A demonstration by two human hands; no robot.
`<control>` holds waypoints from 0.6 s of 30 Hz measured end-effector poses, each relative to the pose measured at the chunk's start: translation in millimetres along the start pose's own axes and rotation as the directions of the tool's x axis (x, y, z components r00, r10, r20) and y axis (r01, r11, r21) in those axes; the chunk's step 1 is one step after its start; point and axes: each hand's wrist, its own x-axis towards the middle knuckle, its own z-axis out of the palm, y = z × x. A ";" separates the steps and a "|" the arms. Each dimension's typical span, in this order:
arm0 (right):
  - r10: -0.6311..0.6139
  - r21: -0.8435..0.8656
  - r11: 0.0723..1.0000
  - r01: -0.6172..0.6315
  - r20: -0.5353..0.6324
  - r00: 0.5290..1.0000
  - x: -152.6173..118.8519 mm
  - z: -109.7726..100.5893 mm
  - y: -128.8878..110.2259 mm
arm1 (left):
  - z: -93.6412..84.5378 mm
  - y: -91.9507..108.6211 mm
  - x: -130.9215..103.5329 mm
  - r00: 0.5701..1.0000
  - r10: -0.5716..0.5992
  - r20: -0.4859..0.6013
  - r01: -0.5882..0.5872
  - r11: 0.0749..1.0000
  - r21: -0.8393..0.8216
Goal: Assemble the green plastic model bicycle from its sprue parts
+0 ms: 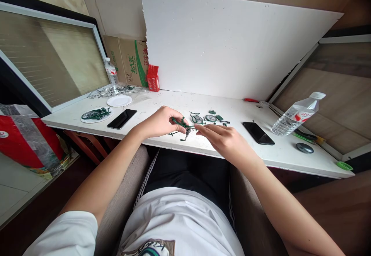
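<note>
Near the front edge of the white table, my left hand point(165, 122) has its thumb and fingers closed on a small green bicycle frame point(184, 124). A dark part with a pedal hangs below that frame. My right hand point(218, 134) meets the frame's right end with its fingers pressed together at the tips; what they pinch is too small to make out. Just behind the hands lie a spoked wheel point(211, 117), another wheel point(197, 119) and several small green pieces point(219, 117).
On the left are a plate of green parts point(97, 114), a white plate point(119, 101), a phone point(122, 119) and a red box point(153, 78). To the right are a black phone point(258, 133), a water bottle point(298, 114) and a dark oval object point(305, 148).
</note>
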 end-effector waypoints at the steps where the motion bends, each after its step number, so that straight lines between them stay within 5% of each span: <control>1: 0.000 -0.008 1.000 0.000 0.005 1.000 0.4 -0.1 -0.9 | -0.1 -0.7 -0.1 1.000 0.008 0.004 -0.008 1.000 0.008; 10: 0.001 -0.088 0.996 0.011 0.143 0.990 1.8 3.3 -4.3 | 0.4 -1.1 0.4 0.999 0.044 -0.002 -0.044 0.998 0.054; 18: 0.069 0.043 0.997 -0.071 0.061 0.996 2.8 -9.0 -8.4 | 1.2 19.7 -7.0 0.997 0.069 -0.045 -0.070 0.998 -0.008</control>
